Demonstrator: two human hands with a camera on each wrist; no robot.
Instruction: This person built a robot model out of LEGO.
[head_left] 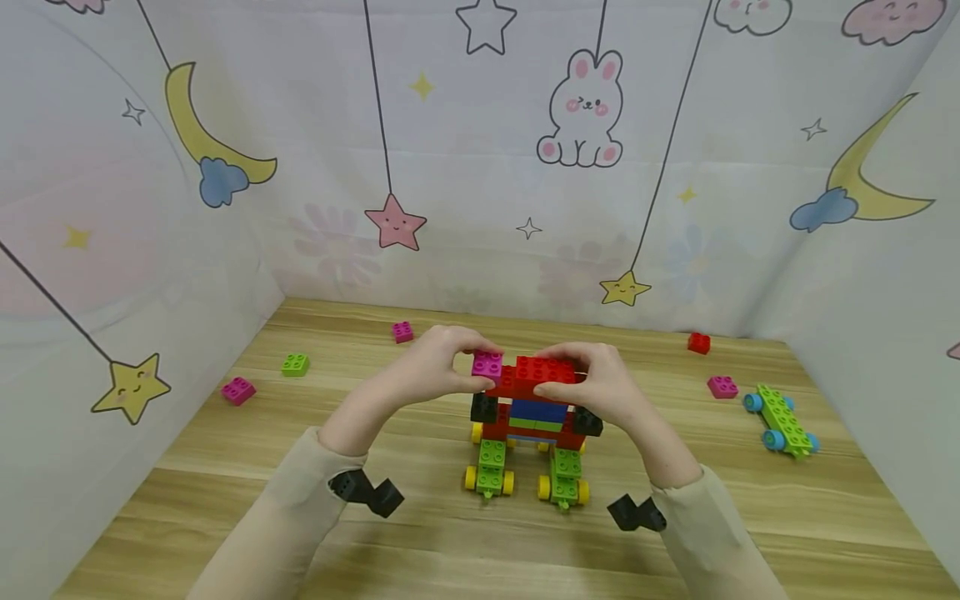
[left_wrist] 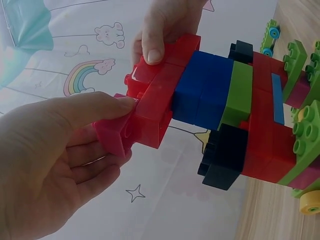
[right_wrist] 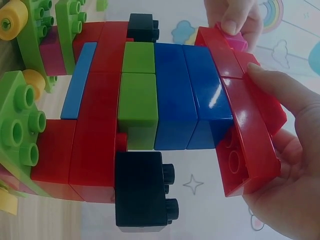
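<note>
A brick-built model stands on the table, with a row of red bricks (head_left: 513, 381) on top. Below the row are blue bricks (right_wrist: 175, 95), green bricks (right_wrist: 137, 95) and a red layer (left_wrist: 265, 125). Black bricks (left_wrist: 225, 155) jut out at both sides, and green wheeled bases (head_left: 491, 467) carry everything. My left hand (head_left: 423, 367) pinches a pink brick (head_left: 487, 364) at the row's left end, thumb against fingers. Whether the studs are fully joined, I cannot tell. My right hand (head_left: 600, 383) grips the upper red brick (head_left: 546, 369) at the right end.
Loose pink bricks (head_left: 238, 390) and a green brick (head_left: 295, 365) lie at the left. A pink brick (head_left: 402, 332) is at the back. On the right are a red brick (head_left: 699, 342), another pink brick (head_left: 722, 387) and a green base with blue wheels (head_left: 782, 419). Printed cloth (head_left: 480, 167) hangs behind.
</note>
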